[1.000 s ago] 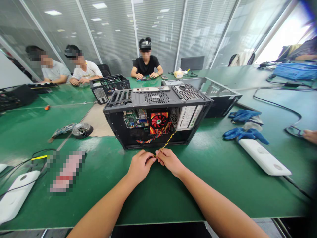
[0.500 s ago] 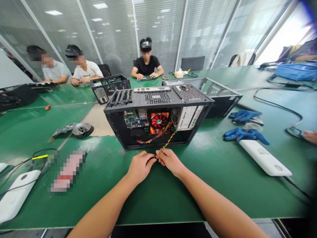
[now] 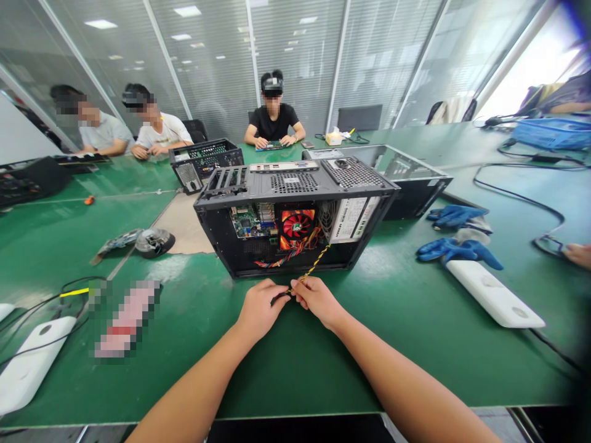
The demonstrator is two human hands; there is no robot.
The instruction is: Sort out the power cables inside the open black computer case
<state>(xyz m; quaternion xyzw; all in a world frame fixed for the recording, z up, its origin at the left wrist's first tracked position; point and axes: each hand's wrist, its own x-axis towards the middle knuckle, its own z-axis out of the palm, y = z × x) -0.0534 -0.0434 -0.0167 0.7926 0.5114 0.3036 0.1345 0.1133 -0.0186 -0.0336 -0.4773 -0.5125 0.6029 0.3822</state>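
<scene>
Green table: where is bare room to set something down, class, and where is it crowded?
Bare green table lies between the right forearm and the white box by the blue gloves; also between the left forearm and the blurred pink item. It's crowded before the open computer case, where left hand and right hand hold the yellow-and-black cable.

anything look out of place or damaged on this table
Nothing looks spilled or plainly damaged. Oddest is the computer case: its near side is open, and a twisted yellow-black cable trails out to the left hand and right hand, while such wiring usually sits inside.
</scene>
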